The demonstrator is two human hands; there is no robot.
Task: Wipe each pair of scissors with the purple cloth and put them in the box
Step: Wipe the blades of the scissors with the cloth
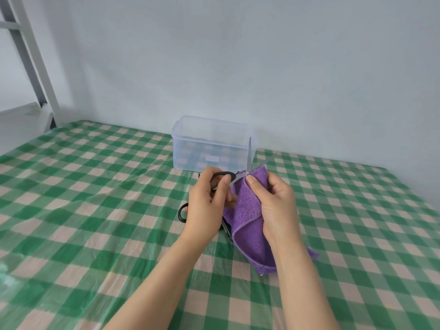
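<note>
My left hand (207,206) grips the black handle of a pair of scissors (248,156), whose silver blade points up in front of the box. My right hand (276,206) pinches the purple cloth (247,225) around the lower part of that blade; the cloth hangs down between my hands. The clear plastic box (212,144) stands open just behind, on the checked table. Another pair of scissors with black handles (182,214) lies on the table under my left hand, mostly hidden.
The table (95,198) has a green and beige checked cover under clear plastic. A pale wall runs behind it. A white and grey metal frame (28,55) stands at the far left.
</note>
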